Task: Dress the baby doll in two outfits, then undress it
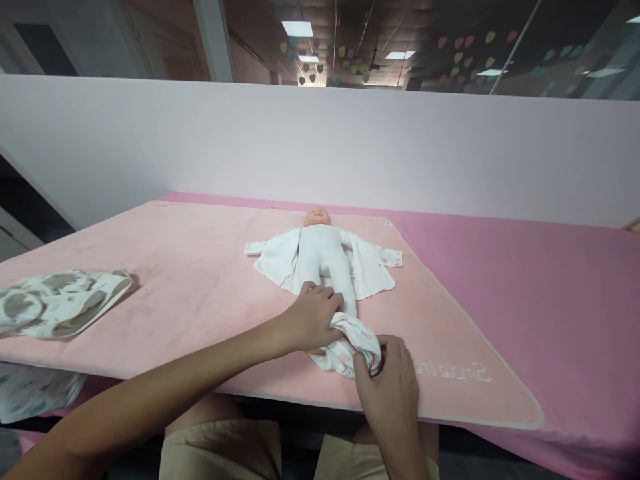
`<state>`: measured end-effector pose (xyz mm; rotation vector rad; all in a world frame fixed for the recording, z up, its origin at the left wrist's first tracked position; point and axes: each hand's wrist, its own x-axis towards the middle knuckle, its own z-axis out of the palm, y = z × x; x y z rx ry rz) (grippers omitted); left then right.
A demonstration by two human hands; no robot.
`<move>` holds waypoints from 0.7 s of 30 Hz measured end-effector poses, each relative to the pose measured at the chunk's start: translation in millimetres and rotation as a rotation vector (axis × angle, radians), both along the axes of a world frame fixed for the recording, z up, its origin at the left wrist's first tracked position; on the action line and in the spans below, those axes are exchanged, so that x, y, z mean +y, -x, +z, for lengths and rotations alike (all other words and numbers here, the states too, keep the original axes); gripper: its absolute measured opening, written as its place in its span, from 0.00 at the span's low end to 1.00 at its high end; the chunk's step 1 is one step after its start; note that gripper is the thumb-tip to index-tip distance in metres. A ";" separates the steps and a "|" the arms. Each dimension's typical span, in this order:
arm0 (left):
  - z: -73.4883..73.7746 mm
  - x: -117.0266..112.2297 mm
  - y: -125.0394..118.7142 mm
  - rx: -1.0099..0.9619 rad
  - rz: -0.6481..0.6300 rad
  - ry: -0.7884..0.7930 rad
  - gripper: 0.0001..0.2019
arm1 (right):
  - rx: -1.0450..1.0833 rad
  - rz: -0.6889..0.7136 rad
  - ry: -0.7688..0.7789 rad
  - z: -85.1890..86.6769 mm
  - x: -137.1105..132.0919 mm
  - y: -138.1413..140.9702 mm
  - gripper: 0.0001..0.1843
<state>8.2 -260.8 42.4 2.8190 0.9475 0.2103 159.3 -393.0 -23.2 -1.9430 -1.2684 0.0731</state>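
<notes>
Our right hand (387,380) pinches the bunched printed garment (367,339) between thumb and fingers; beyond it, our left hand (315,317) curls against the doll's legs (347,293), its grip unclear.

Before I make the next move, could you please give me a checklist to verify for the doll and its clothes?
1. Doll lying on the pink mat: ok.
2. White jacket closed in front: not ok, it is spread open.
3. Printed garment held by the right grip: ok, bunched.
4. Left grip firm on this garment: cannot tell, fingers partly hidden.
5. Both feet inside the garment: cannot tell.
6. Patterned cloth apart from both grips: ok.
</notes>
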 end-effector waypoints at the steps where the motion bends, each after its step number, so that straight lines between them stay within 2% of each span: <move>1: -0.8 -0.5 0.0 0.004 0.005 -0.021 0.16 | -0.007 0.009 -0.036 -1.4 1.0 -0.6 0.09; 3: -1.1 -0.7 -0.7 0.025 0.005 -0.037 0.17 | 0.016 0.025 -0.065 -1.9 2.3 -1.0 0.11; 6: 2.3 -0.3 -1.7 0.055 -0.004 -0.006 0.18 | 0.112 0.003 0.056 2.7 2.5 0.1 0.12; 9: 8.5 0.0 0.4 0.015 0.013 0.108 0.19 | 0.212 -0.043 0.131 9.7 1.5 2.9 0.12; 15: 14.8 0.8 17.2 -0.252 0.148 0.474 0.23 | 0.422 0.048 -0.054 14.5 5.0 10.4 0.11; 17: 12.8 2.8 24.0 -0.324 0.180 0.540 0.23 | 0.487 0.091 -0.094 12.6 9.1 10.9 0.12; 21: 5.0 9.8 31.6 -0.425 0.154 0.581 0.22 | 0.596 0.235 -0.088 11.0 22.3 1.4 0.14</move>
